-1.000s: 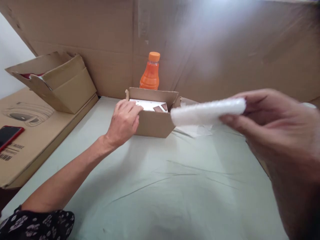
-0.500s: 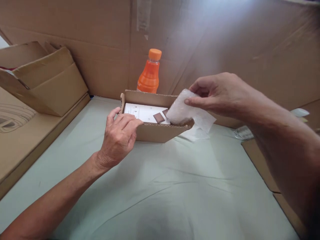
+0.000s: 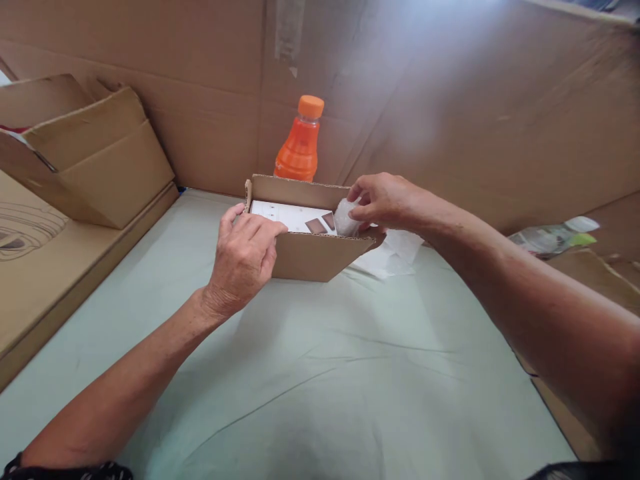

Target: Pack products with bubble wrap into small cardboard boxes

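Observation:
A small open cardboard box (image 3: 313, 257) stands on the pale green cloth (image 3: 320, 373). My left hand (image 3: 243, 259) grips the box's near left wall, fingers over the rim. My right hand (image 3: 381, 200) holds a white bubble-wrap bundle (image 3: 345, 217) and presses it down into the box's right end. Inside the box lies a white card (image 3: 290, 217) with brown squares printed on it.
An orange bottle (image 3: 301, 143) stands behind the box against a tall cardboard wall (image 3: 450, 100). A larger open carton (image 3: 95, 157) sits at the left on a flat printed box (image 3: 35, 267). White plastic wrap (image 3: 390, 257) lies right of the small box; a crumpled packet (image 3: 555, 235) lies far right.
My right hand has carried the bubble-wrap bundle from up near the camera down into the box's right end. My left hand shifted its hold on the front left wall.

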`<state>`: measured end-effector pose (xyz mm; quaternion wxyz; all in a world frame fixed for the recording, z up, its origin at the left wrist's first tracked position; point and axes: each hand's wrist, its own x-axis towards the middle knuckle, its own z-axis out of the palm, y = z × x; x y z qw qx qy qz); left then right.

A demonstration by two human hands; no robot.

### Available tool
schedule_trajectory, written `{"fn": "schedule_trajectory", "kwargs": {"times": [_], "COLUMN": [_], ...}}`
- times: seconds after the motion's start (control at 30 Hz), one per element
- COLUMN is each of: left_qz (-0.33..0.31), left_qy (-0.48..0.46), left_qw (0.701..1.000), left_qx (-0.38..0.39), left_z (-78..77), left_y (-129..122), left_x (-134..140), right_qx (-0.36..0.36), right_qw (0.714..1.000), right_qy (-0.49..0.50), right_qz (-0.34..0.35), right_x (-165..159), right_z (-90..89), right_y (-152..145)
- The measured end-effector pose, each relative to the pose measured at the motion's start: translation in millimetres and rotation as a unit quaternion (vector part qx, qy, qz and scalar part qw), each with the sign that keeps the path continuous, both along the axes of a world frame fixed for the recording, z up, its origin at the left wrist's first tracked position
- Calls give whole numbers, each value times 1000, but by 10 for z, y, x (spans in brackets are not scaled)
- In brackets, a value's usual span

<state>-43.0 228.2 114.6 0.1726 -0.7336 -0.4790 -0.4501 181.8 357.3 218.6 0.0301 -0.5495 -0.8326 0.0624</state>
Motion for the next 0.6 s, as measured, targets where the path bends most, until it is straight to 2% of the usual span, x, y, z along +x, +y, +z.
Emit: {"fn": "schedule_trajectory", "kwargs": {"times": [0.17,0.33,0.43,0.53,0.6], "left_qz": [5,-1,1,5,5], "left_qy": [-11,-21,-26,-31,-51], "left_qw": [1000,999,999,999,999], "left_qx": [-6,-27,-24,-10,5], "left_z": [-3,-2,1,9,-9], "left_y": [4,23,61,48,-24], "left_x": [6,0,9,18,-1], "right_qx": [67,81,60,8,42], "right_qw": [991,986,989,996,999], "right_qy": [-115,-144,-136,-91,-30], "right_qz": [-22,18,7,-10,-11], "right_x": [-130,-259,-302,-211,-13], "right_z": [-19,-152,-148,-8,82], "right_y": [-69,-93,-105,-198,-339]}}
